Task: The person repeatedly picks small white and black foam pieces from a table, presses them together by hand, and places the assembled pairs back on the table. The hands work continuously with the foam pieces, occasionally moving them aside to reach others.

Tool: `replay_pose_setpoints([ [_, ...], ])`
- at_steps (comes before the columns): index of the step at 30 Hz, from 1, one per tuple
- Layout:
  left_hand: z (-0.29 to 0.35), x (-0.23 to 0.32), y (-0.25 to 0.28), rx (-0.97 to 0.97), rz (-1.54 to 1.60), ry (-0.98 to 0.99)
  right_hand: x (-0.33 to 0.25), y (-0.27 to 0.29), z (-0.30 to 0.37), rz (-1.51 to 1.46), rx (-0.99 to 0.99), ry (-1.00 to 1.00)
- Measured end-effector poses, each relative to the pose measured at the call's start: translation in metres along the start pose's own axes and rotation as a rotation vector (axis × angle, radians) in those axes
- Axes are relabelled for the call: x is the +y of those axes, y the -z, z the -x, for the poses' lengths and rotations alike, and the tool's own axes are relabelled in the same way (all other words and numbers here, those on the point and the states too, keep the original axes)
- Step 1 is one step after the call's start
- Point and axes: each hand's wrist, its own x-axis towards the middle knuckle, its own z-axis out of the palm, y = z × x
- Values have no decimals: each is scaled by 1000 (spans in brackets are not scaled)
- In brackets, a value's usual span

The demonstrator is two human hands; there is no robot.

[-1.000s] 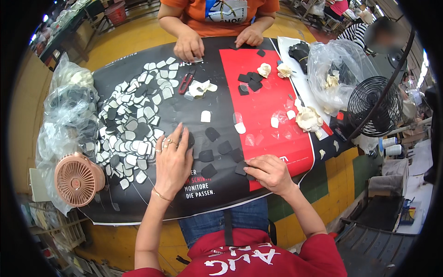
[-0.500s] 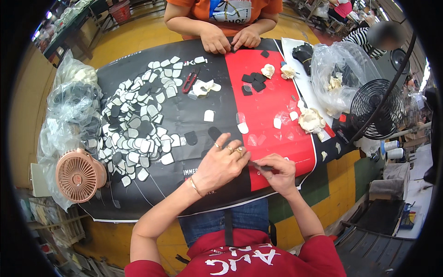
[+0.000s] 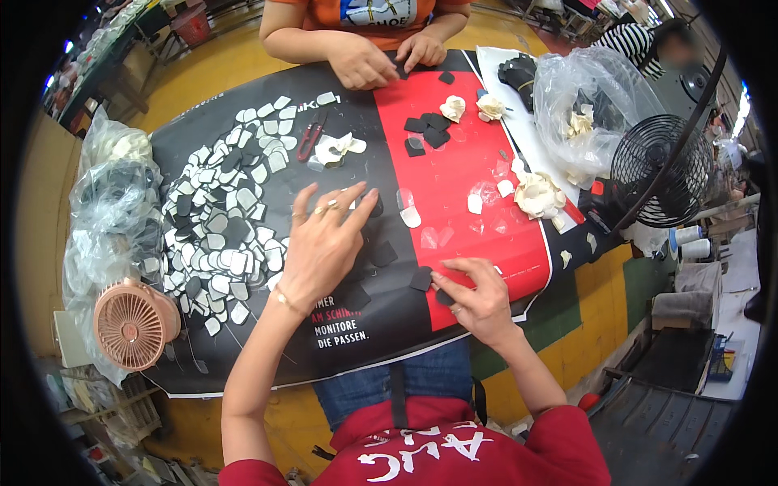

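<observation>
My left hand (image 3: pixel 326 235) reaches over the black part of the table cover, fingers spread and holding nothing. Dark rounded pieces of sheet material (image 3: pixel 382 254) lie just right of it. My right hand (image 3: pixel 480 298) is over the red part, fingers bent around a dark piece (image 3: pixel 443 298) that they partly hide. Another dark piece (image 3: pixel 421 279) touches its fingertips. A wide heap of small white-faced and dark pieces (image 3: pixel 223 235) spreads left of my left hand. A white-ended piece with clear film (image 3: pixel 410 216) lies on the red part.
Across the table a person's hands (image 3: pixel 362 62) work at a small dark piece. Red thread snips (image 3: pixel 311 138) lie beside crumpled pale scraps (image 3: pixel 336 150). A pink fan (image 3: pixel 136 323) and plastic bags (image 3: pixel 121 202) line the left edge; a black fan (image 3: pixel 662 180) and clear bag (image 3: pixel 596 109) stand right.
My left hand has moved left and away from my right hand, its fingers spreading. My right hand has stayed nearly in place; a dark piece now shows at its fingertips. The view has shifted slightly.
</observation>
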Motion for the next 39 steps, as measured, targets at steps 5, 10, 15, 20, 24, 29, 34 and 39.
replay_pose_setpoints([
  [5, 28, 52, 11, -73, 315, -29, -1, -1, 1, -227, 31, -173],
  [10, 31, 82, -19, -185, 191, -112, -5, 11, -2, -312, 59, -442],
  [15, 25, 75, -22, -214, 78, -242, 6, 26, -8, -336, -87, -481],
  [20, 23, 63, 11, -171, 497, 83, 1, 21, -10, -429, -62, -570],
  [24, 21, 61, 32, -313, 724, 380, 4, 25, -13, -476, -147, -606],
  [29, 20, 70, 25, -371, 723, 313, 5, 22, -12, -369, -21, -390],
  [34, 32, 75, 24, -481, 659, 117, 2, 5, -10, -40, 106, -49],
  [39, 37, 74, 33, -444, 611, 105, 0, 2, -7, 185, 58, 48],
])
